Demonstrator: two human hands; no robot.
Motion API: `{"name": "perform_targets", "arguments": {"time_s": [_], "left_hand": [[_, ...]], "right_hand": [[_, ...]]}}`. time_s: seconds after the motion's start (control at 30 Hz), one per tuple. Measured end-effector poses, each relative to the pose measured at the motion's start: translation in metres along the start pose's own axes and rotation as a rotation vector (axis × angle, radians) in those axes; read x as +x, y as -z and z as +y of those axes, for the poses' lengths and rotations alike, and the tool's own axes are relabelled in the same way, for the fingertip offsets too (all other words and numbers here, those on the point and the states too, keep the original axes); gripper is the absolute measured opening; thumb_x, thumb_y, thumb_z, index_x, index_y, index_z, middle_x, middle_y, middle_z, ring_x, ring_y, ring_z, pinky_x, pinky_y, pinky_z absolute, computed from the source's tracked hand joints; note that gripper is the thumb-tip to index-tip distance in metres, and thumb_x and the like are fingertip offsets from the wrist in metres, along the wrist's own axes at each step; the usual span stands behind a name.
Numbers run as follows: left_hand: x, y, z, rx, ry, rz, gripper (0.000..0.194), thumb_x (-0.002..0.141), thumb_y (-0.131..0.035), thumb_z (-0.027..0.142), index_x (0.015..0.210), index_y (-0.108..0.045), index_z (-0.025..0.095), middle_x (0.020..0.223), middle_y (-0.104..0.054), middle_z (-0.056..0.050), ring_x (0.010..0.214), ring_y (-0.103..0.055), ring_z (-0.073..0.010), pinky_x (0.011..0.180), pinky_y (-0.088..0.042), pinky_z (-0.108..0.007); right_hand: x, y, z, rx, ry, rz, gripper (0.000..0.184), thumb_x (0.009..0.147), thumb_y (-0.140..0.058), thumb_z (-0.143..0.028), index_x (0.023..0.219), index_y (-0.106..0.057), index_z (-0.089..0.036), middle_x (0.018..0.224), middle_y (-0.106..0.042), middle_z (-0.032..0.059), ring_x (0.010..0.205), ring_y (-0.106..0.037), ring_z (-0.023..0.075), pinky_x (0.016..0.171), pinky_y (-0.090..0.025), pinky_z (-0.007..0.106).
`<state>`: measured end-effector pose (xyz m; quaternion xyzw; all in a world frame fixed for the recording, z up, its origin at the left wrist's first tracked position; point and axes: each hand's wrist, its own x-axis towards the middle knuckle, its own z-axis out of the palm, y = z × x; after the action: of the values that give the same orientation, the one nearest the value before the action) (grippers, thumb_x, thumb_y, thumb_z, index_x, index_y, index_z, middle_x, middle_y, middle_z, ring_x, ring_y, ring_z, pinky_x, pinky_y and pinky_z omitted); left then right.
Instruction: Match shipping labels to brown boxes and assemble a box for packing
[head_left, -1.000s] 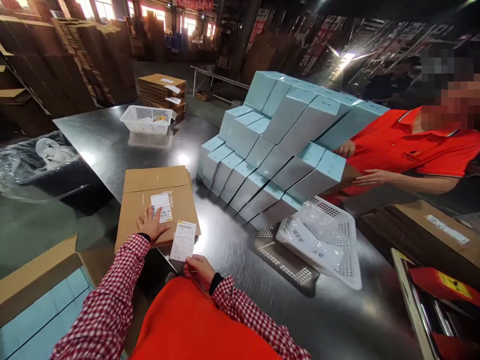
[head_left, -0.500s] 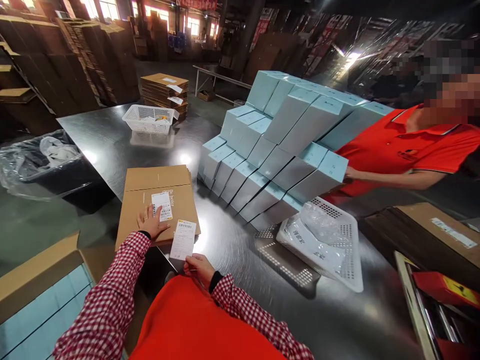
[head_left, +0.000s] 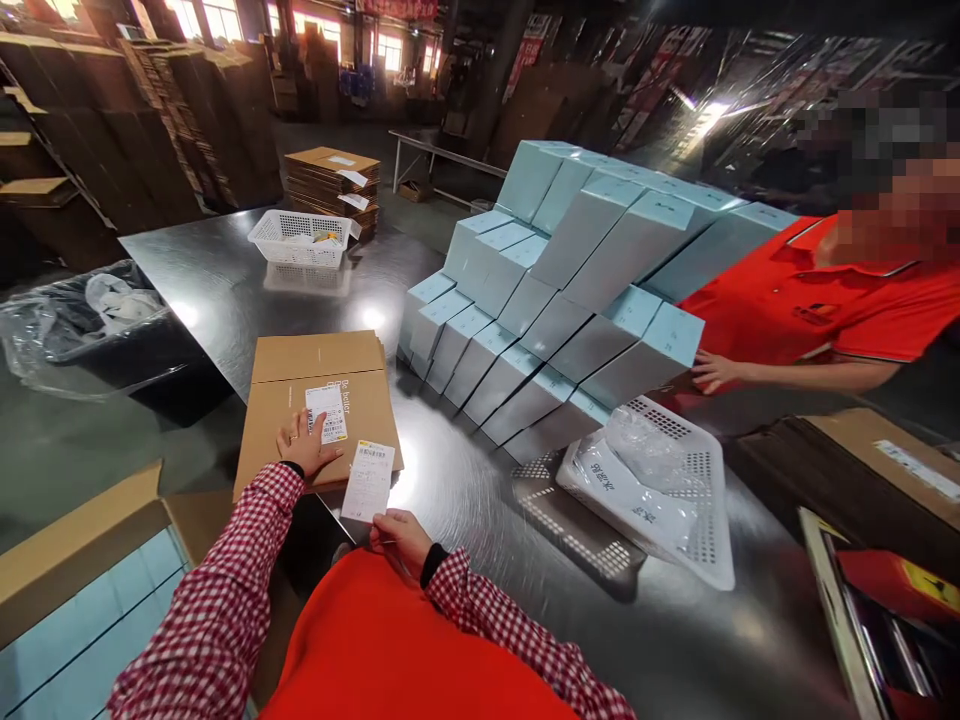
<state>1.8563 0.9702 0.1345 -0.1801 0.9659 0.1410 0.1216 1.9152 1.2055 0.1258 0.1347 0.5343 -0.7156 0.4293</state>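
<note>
My left hand (head_left: 304, 447) lies flat with fingers spread on a flat brown cardboard box (head_left: 315, 400), beside a white shipping label (head_left: 327, 413) stuck on its top. My right hand (head_left: 399, 537) pinches the lower edge of a second white label slip (head_left: 367, 481), held upright over the box's near right corner. Both sleeves are red-and-white checked. The box rests on a shiny steel table (head_left: 480, 500).
A slanted stack of pale blue boxes (head_left: 555, 290) fills the table's middle; a person in red (head_left: 810, 300) behind it has a hand at its right end. A white basket (head_left: 660, 490) with plastic bags lies at right, another basket (head_left: 300, 238) far left. Open carton (head_left: 67, 600) at lower left.
My hands have stayed put. The person's hand at the right end of the blue stack has shifted slightly lower along the boxes. The view has drifted a little.
</note>
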Motion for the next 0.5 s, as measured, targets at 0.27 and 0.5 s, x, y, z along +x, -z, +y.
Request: {"name": "perform_targets", "arguments": {"time_s": [0.27,0.5], "left_hand": [[-0.002,0.002,0.001,-0.022,-0.008,0.013,0.081,0.079,-0.054,0.058,0.146,-0.026,0.020,0.156,-0.011,-0.020,0.143,-0.007,-0.0377,0.108,-0.010,-0.062],[-0.003,0.000,0.000,-0.087,-0.024,0.020,0.079,0.078,-0.058,0.051,0.144,-0.030,0.019,0.157,-0.010,-0.020,0.143,-0.007,-0.0374,0.107,-0.009,-0.064]], "right_hand": [[-0.002,0.000,-0.001,0.005,0.014,-0.014,0.044,0.050,-0.079,-0.049,0.067,-0.061,-0.012,0.051,-0.058,-0.0032,0.048,-0.049,0.0079,0.054,-0.035,0.024],[-0.034,-0.023,-0.047,0.005,0.190,-0.076,0.037,0.058,-0.078,-0.046,0.065,-0.063,-0.013,0.054,-0.058,-0.0032,0.052,-0.050,0.0080,0.060,-0.041,0.025]]}}
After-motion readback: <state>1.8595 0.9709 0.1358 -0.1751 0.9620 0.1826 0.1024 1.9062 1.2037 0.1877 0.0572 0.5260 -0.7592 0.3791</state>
